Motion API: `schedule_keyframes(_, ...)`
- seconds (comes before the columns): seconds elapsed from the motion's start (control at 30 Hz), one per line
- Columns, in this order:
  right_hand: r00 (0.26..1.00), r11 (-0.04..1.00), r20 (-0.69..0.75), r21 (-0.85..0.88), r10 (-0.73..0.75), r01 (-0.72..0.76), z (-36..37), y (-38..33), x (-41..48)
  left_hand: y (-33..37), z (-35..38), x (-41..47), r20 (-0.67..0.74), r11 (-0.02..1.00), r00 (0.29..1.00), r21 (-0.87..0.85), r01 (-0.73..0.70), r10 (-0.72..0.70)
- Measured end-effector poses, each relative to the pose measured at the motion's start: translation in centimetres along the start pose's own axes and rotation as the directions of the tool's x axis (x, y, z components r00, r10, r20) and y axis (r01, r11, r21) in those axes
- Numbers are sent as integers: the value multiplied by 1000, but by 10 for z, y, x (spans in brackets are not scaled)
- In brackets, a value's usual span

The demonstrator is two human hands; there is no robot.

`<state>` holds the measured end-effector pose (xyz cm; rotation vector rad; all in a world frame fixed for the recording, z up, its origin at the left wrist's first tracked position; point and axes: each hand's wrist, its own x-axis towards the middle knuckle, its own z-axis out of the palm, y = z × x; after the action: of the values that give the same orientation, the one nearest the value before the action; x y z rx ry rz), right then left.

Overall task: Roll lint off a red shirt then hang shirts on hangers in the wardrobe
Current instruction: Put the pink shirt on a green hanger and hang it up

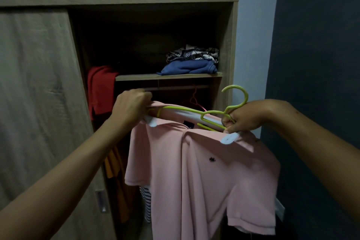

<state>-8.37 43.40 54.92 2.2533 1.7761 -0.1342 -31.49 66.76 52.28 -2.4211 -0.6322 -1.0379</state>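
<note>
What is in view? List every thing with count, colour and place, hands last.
wardrobe: 1, wood brown, door slid left
green hanger: 1, lime green, held before the wardrobe
pink shirt: 1, pink, on the green hanger
red shirt: 1, red, hanging inside the wardrobe, left
orange garment: 1, orange, below the red shirt
striped garment: 1, black and white, low, behind the pink shirt
blue garment: 1, blue, folded on the shelf
patterned cloth: 1, black and white, on the blue garment
empty hanger: 1, pinkish red, under the shelf
left hand: 1, grips the pink shirt's shoulder
right hand: 1, holds the green hanger below its hook
</note>
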Motion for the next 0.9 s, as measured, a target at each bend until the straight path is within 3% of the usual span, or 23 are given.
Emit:
schedule_keyframes(0.07,1000,1000,-15,-9,5,-5,-1,-3,2,5,2,-1,20,998,1000,63,-23,21)
schedule_keyframes(0.17,1000,1000,-31,-18,-6,6,-1,-10,5,6,2,-1,118,994,990,77,71,-80)
schedule_keyframes(0.33,1000,996,25,-89,13,-11,6,-22,17,13,-13,10,82,978,982,-110,178,-169)
schedule_keyframes(0.43,993,998,-114,47,-32,37,10,-20,23,21,-31,20,135,918,979,-348,190,-152)
schedule_keyframes(0.53,938,965,-334,204,-87,162,11,-16,30,34,-37,16,302,794,945,-541,277,-124)
schedule_keyframes(0.67,844,878,-536,404,-1,258,21,-16,39,39,-23,3,427,562,876,-678,474,-224)
schedule_keyframes(0.77,825,811,-562,508,57,289,26,-18,43,42,-19,1,438,484,857,-708,515,-271)
schedule_keyframes(0.83,824,713,-566,592,35,376,26,-24,42,47,-21,1,425,462,859,-724,512,-287)
schedule_keyframes(0.9,822,545,-569,698,28,465,24,-29,41,49,-22,1,427,430,849,-734,526,-311)
